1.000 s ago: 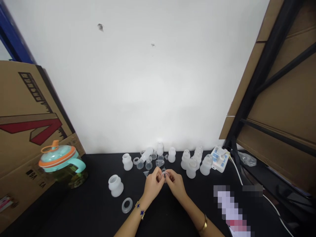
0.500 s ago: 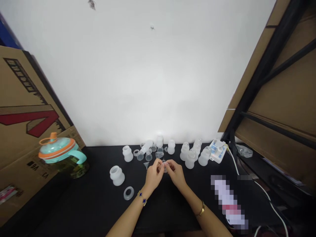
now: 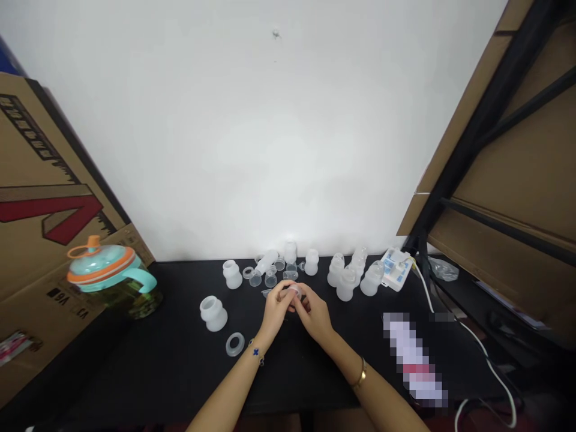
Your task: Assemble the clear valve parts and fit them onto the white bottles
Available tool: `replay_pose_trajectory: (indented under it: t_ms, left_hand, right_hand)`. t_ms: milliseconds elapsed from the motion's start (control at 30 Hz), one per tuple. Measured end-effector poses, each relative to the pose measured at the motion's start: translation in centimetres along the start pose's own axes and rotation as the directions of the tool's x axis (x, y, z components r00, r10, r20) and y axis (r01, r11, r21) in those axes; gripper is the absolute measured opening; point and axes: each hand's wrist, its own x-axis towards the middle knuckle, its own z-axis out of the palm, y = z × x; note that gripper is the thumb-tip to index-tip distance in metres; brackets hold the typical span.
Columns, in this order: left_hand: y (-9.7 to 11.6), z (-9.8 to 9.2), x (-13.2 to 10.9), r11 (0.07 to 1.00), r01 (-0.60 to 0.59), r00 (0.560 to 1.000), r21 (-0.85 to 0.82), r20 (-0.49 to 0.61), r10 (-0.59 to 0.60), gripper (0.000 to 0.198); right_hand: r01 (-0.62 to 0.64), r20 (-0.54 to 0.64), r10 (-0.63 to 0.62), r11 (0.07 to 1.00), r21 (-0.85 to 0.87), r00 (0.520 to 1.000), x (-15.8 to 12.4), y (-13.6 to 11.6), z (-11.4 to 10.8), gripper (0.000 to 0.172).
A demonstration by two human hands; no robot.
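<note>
Over the black table [image 3: 171, 366], my left hand [image 3: 274, 311] and my right hand [image 3: 314, 313] meet at the centre. Both pinch one small translucent silicone part [image 3: 294, 292] between their fingertips. Just behind the hands lie several small clear funnel-like pieces [image 3: 270, 277]. A squat white silicone bottle body [image 3: 213, 312] stands to the left of my left hand, and a flat white ring [image 3: 234, 344] lies in front of it. Another bottle body [image 3: 231, 273] stands farther back.
A cluster of assembled white bottles [image 3: 348, 277] stands at the back right beside a white power strip [image 3: 395, 268] with a cable. A jug with a teal-orange lid [image 3: 110, 283] sits left against a cardboard box [image 3: 40, 192]. A dark shelf frame [image 3: 486, 132] rises on the right.
The camera has tilted down a little, so everything sits higher in view. My hands have turned the small part between the fingertips, and stay together at the table's centre.
</note>
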Motion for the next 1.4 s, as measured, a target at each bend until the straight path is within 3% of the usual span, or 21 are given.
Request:
replay_pose_trajectory:
  t_ms: [133,400,600,767,1067,1400]
  left_hand:
    - [0.1,0.0,0.0,1.000,-0.019,0.999,-0.007,-0.031,0.019,0.039]
    - [0.7,0.2,-0.5,0.944,-0.169,0.975,0.282,-0.090,0.201,0.034]
    - [0.1,0.2,0.0,0.989,-0.111,0.991,0.100,-0.066,0.118,0.033]
    - [-0.3,0.2,0.1,0.996,-0.088,0.991,-0.021,-0.101,0.086,0.032]
    - [-0.8,0.2,0.3,0.999,-0.046,0.993,0.009,-0.104,0.046,0.036]
    - [-0.4,-0.1,0.6,0.998,0.004,0.991,-0.060,-0.131,-0.012,0.032]
  right_hand:
    - [0.033,0.017,-0.033,0.999,-0.032,0.999,0.0,0.4,0.0,0.038]
    - [0.119,0.021,-0.117,0.979,-0.164,0.993,0.3,-0.4,-1.1,0.038]
    - [-0.018,-0.029,0.016,0.997,-0.071,0.999,0.3,-0.2,-0.6,0.037]
    - [-0.075,0.011,0.076,0.997,-0.006,0.997,0.4,0.4,0.0,0.037]
    - [-0.025,0.002,0.025,0.999,0.032,1.000,0.5,0.4,-0.2,0.031]
    - [-0.078,0.033,0.077,0.996,0.038,0.996,0.3,0.0,0.0,0.032]
